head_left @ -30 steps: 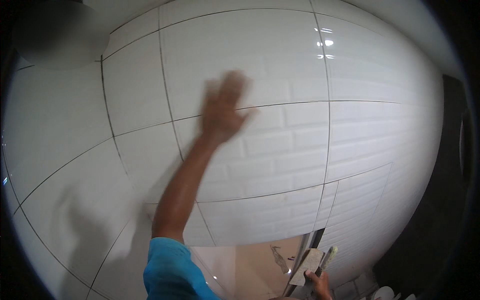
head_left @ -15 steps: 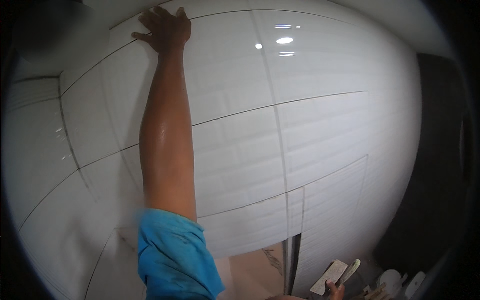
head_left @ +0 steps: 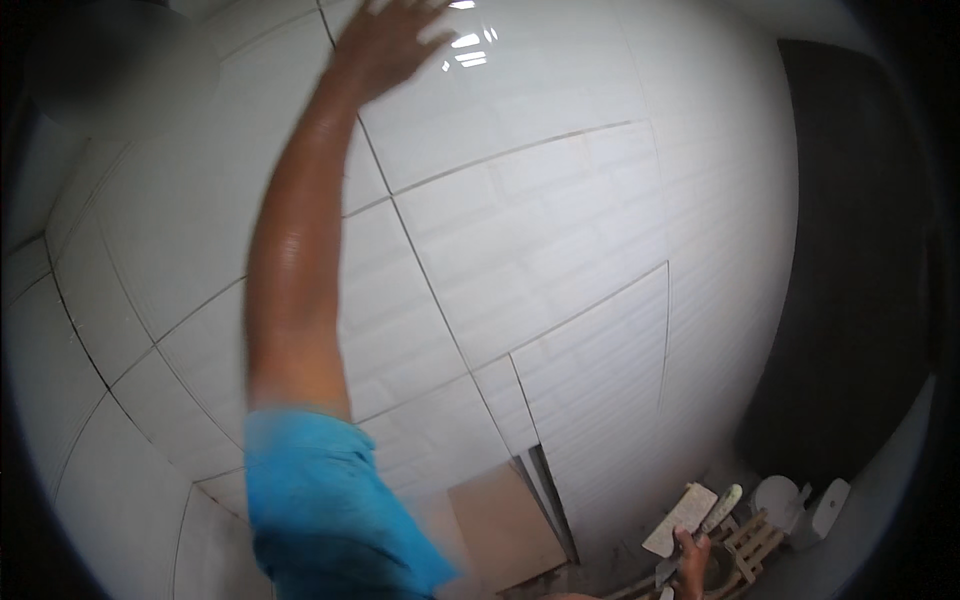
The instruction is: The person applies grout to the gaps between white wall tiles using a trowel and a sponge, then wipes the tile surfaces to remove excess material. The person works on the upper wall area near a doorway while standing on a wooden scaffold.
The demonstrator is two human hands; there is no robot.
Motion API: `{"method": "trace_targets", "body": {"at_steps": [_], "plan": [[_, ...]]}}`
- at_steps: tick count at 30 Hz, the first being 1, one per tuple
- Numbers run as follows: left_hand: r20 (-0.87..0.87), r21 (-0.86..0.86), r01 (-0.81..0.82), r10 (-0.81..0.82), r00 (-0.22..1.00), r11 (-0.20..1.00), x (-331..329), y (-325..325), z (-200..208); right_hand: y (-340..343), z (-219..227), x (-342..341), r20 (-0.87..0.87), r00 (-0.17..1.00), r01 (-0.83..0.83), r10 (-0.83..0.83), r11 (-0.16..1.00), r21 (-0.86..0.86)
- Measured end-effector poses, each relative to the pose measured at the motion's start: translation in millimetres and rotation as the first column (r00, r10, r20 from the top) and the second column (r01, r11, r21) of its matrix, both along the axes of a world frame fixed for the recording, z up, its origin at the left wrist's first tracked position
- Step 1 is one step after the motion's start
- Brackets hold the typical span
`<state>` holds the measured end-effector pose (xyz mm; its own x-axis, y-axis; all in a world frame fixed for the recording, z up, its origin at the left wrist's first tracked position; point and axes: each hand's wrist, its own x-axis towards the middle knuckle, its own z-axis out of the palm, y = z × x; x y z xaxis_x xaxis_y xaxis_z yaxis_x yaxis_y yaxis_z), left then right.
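My left hand (head_left: 392, 45) is raised high against the white tiled wall (head_left: 520, 260), its fingers spread and partly cut off by the top edge. It holds nothing; motion blurs it, and I cannot tell whether it touches the tile. A blue sleeve (head_left: 310, 480) covers the upper part of that arm. Low on the right, my right hand (head_left: 692, 560) grips a pale rectangular float (head_left: 680, 520). Alongside the float is a whitish-green handle (head_left: 722, 508); whether it belongs to the same tool is unclear.
Dark joint lines divide the wall. A brown board (head_left: 505, 525) shows below the tiles beside a dark narrow gap (head_left: 552, 500). At the lower right are a wooden slatted piece (head_left: 752, 548) and white rounded fixtures (head_left: 775, 495). A dark panel (head_left: 850, 250) stands at right.
My left hand has swept rightward across the wall, from spread on the tile to a blurred reach. The view has tilted and turned. My right hand still holds the float.
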<state>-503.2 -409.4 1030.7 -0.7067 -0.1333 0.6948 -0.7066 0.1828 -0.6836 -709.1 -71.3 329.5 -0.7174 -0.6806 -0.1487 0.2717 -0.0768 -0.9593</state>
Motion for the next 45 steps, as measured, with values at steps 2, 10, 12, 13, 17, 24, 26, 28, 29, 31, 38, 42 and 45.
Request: {"method": "trace_targets", "body": {"at_steps": [2, 10, 12, 13, 17, 24, 26, 28, 29, 31, 38, 42, 45], "plan": [[-0.441, 0.062, 0.139, -0.098, 0.892, 0.988, 17.3, 13.1, -4.9, -1.3, 11.4, 1.8, 0.24, 0.97, 0.045, -0.033, 0.998, -0.046], [-0.264, -0.208, 0.009, -0.065, 0.962, 0.978, 32.7, -57.4, -125.2, -7.6, 29.0, -3.4, 0.273, 0.961, 0.06, -0.04, 0.996, -0.066], [-0.077, -0.007, 0.11, -0.111, 0.991, 0.994, 34.7, -50.1, -232.7, -9.1, 20.7, -6.5, 0.255, 0.965, 0.09, -0.069, 0.993, -0.072], [0.034, 0.235, 0.13, -0.142, 0.989, 0.963, 42.4, -39.1, -289.4, -10.7, 15.0, -5.6, 0.26, 0.963, 0.087, -0.066, 0.994, -0.068], [0.706, 0.63, -0.311, -0.357, 0.612, 0.712, 83.8, -0.5, -430.7, -11.1, 7.6, -13.8, 0.278, 0.957, 0.105, -0.082, 0.992, -0.071], [-0.109, 0.044, 0.02, -0.015, 0.994, 0.999, 103.9, 0.0, -228.3, -7.8, 15.8, -25.4, 0.22, 0.975, 0.027, -0.03, 0.999, 0.017], [-0.244, -0.207, -0.015, -0.037, 0.969, 0.978, 91.0, 4.4, -193.3, -9.5, 18.2, -22.0, 0.252, 0.968, 0.006, -0.012, 1.0, 0.022], [-0.211, -0.048, -0.144, 0.13, 0.969, 0.988, 79.8, 8.0, -207.8, -14.3, 22.0, -10.8, 0.202, 0.978, 0.029, -0.045, 0.996, 0.082], [-0.183, 0.04, -0.208, 0.212, 0.96, 0.977, 77.9, 9.1, -231.5, -15.8, 25.7, -1.9, 0.153, 0.988, 0.005, -0.012, 0.999, 0.048], [-0.023, 0.121, -0.068, 0.071, 0.997, 0.99, 77.4, 4.5, -294.3, -21.9, 36.8, 14.9, 0.132, 0.991, -0.018, 0.009, 0.998, 0.065], [0.449, 0.283, -0.156, 0.013, 0.893, 0.946, 156.6, 55.7, -466.6, 18.1, 93.8, 31.0, 0.268, 0.943, -0.218, 0.199, 0.975, 0.044], [0.073, 0.359, -0.051, 0.026, 0.997, 0.932, 175.0, 68.0, -456.7, 40.1, 94.8, -5.9, 0.186, 0.98, -0.102, 0.07, 0.98, 0.172], [-0.267, 0.199, -0.091, 0.143, 0.953, 0.976, 168.3, 56.0, -408.1, 47.6, 92.1, -16.7, 0.176, 0.982, -0.095, 0.063, 0.979, 0.18]]}}
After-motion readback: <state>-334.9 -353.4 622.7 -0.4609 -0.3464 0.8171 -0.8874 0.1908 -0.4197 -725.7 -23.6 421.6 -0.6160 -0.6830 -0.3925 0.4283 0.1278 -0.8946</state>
